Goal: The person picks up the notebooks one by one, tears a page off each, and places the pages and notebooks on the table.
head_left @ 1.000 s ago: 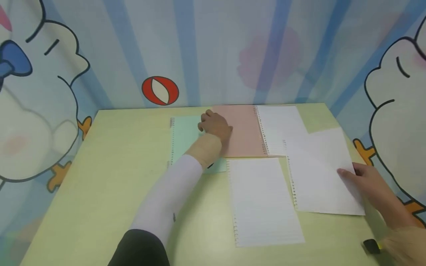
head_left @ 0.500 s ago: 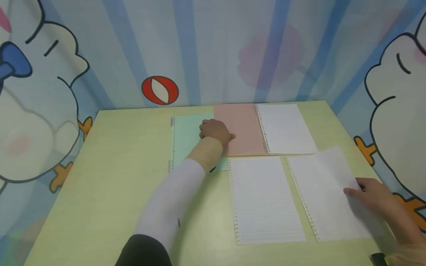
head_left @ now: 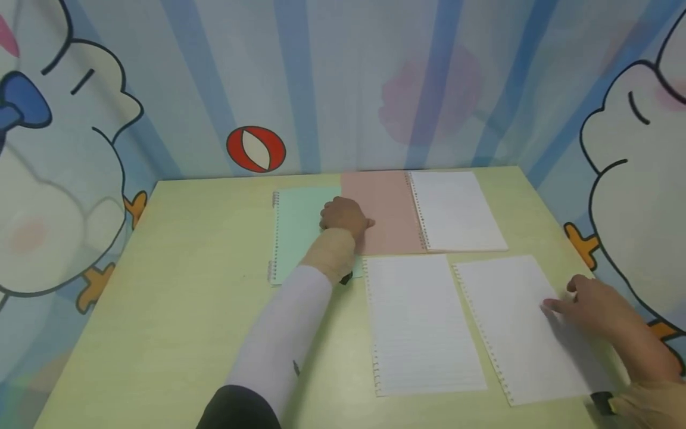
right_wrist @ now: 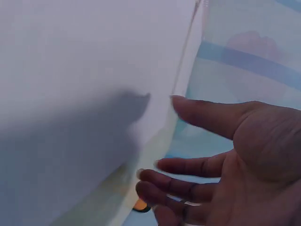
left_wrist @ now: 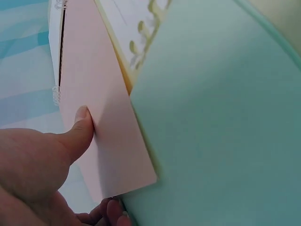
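My left hand [head_left: 345, 219] lies at the left edge of an open spiral notebook's pink cover [head_left: 388, 208]. In the left wrist view the thumb rests on that pink cover, with the other fingers curled at its corner. Beneath the cover's edge is a mint green spiral notebook [head_left: 297, 220]. My right hand [head_left: 597, 307] hovers beside a loose white sheet [head_left: 520, 328] with a ragged punched edge. Its thumb and fingers are apart, holding nothing, and its shadow falls on the paper. A second loose, lined sheet [head_left: 423, 328] lies to the left.
The open notebook's white page [head_left: 455, 208] faces up at the back right of the pale yellow table [head_left: 203, 268]. Upright cloth with blue stripes [head_left: 354, 77] and cartoon figures stands around the table's back and sides.
My right hand has brought the loose sheet down and toward me, laid it right of the lined sheet, and let go. The left hand has shifted slightly toward me and stays at the notebook.
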